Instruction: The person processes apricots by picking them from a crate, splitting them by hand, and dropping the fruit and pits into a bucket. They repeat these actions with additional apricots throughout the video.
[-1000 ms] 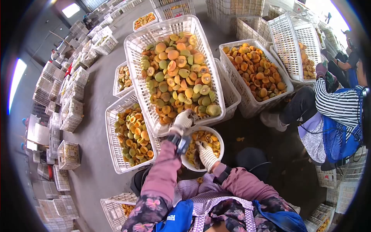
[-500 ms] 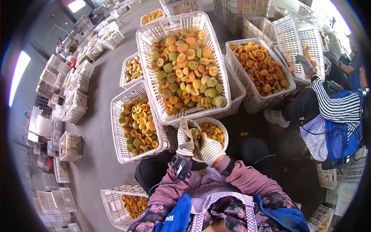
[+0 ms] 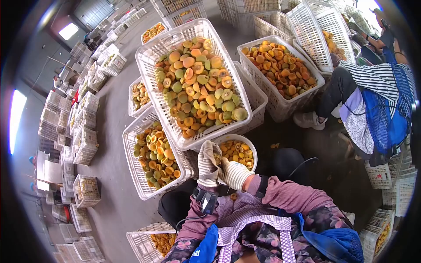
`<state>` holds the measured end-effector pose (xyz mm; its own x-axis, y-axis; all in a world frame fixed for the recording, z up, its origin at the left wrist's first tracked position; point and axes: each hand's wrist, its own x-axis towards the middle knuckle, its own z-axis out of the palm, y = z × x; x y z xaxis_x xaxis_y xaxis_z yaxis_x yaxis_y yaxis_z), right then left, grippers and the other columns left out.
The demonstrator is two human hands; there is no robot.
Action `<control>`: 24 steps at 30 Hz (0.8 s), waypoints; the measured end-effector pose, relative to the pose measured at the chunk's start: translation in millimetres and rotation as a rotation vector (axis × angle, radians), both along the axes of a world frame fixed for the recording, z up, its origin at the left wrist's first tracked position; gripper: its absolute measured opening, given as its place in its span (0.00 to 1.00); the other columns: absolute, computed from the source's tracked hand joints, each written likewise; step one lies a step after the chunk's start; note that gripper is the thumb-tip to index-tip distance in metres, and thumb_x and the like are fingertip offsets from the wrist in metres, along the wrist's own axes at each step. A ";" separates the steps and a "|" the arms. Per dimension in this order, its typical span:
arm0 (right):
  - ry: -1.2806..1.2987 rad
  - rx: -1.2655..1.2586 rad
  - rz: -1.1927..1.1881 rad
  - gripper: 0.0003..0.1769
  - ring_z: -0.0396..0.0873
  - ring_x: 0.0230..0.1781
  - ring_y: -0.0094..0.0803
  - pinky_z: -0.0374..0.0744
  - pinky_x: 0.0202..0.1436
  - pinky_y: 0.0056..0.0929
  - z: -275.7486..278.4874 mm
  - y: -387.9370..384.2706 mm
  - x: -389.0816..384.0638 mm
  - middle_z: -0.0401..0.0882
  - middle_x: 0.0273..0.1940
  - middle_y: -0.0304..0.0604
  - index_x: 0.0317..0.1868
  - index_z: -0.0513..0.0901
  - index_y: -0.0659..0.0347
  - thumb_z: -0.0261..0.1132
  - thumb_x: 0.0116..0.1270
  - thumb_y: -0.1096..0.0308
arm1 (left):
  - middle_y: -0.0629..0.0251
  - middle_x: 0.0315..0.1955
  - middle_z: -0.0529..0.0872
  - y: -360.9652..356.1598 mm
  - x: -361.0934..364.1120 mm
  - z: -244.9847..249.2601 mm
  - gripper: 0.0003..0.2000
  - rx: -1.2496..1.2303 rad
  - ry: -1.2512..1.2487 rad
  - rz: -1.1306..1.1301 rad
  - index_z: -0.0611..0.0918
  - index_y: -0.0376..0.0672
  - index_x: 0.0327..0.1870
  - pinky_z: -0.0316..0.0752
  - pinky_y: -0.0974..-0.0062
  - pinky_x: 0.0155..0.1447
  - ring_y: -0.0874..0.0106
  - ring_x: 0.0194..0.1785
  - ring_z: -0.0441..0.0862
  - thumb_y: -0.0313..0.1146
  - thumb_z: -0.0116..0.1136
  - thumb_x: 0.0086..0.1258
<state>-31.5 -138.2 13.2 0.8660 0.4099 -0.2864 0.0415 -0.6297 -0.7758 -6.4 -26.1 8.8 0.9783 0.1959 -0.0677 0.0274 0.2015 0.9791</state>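
My left hand, in a stained whitish glove, is closed just below the big crate's near rim. A small part of an apricot shows at its fingers. My right hand, in a ribbed white glove, is closed against the left; whatever its fingers grip is hidden. Behind them stands a white bucket holding yellow apricot pieces. A large white slatted crate of green and orange apricots, some cut in half, tilts toward me above the bucket.
Left of the bucket is a crate of halved apricots; another crate of orange halves stands to the right. A co-worker in a striped sleeve sits at the right. Stacked crates line the floor at left. A partly filled crate is beside my leg.
The view has turned slightly, so the crates sit farther left. My hands stay together by the bucket, the right now a little lower. The co-worker's hand has moved behind a propped crate.
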 end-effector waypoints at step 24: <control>0.830 0.723 -0.176 0.17 0.70 0.20 0.27 0.70 0.21 0.28 7.3 -2.1 6.8 0.71 0.22 0.36 0.41 0.73 0.61 0.55 0.68 0.54 | 0.65 0.32 0.78 13.4 13.3 22.8 0.12 0.024 0.016 -0.132 0.73 0.39 0.45 0.72 0.78 0.39 0.76 0.31 0.76 0.39 0.49 0.71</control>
<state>-24.7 -140.3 20.5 0.5790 0.6046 -0.5470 -0.7054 0.0350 -0.7080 6.9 -12.7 31.6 0.9945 0.0672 -0.0801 0.0676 0.1715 0.9829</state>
